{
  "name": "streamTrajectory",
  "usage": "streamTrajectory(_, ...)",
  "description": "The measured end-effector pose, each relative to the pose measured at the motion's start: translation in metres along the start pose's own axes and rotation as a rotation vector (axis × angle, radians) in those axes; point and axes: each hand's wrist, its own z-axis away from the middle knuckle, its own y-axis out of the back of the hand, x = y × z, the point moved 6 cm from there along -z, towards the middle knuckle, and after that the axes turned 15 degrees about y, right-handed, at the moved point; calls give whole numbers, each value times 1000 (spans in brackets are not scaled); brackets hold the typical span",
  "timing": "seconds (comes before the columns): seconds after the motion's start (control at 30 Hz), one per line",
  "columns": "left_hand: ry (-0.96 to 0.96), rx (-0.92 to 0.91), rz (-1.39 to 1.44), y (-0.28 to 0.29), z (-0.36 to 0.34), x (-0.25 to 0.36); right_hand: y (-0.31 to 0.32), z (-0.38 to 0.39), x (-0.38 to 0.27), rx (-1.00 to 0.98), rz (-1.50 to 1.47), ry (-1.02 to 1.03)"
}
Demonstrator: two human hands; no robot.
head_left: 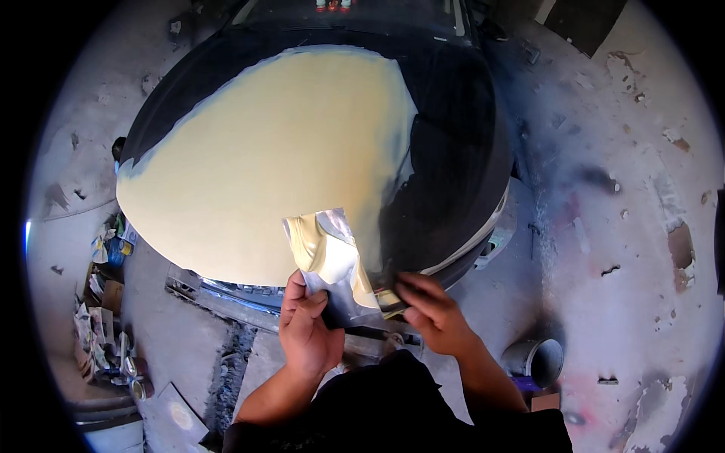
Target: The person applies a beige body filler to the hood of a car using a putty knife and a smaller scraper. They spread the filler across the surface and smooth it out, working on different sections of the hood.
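My left hand [310, 332] grips a flat, shiny metal mixing plate [345, 298] by its lower left edge, thumb on top. Cream-yellow body filler [336, 257] lies in thick folds on it. Just right of the plate is my right hand [434, 313], its fingers pinched together toward the plate's lower right corner. Whatever is in those fingers is thin and smeared by motion; its kind is hard to tell. Both hands are held in front of a dark car hood [453, 151]. A broad layer of pale cream filler [264, 158] covers its left and middle.
Ahead, the windshield [347, 15] rises behind the hood. Cans, papers and boxes [102, 332] are piled at the left. A metal bucket [540, 362] lies on its side at the lower right, near a stained, peeling wall [627, 226]. A flat panel [177, 411] rests on the floor at the lower left.
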Motion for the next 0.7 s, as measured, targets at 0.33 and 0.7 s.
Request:
streamTrajectory(0.33,187,-4,31,-42,-2,-86,89,106,71,653,-988,-446)
streamTrajectory(0.7,-47,154,18,-53,7,-125,181,21,141,56,208,-163)
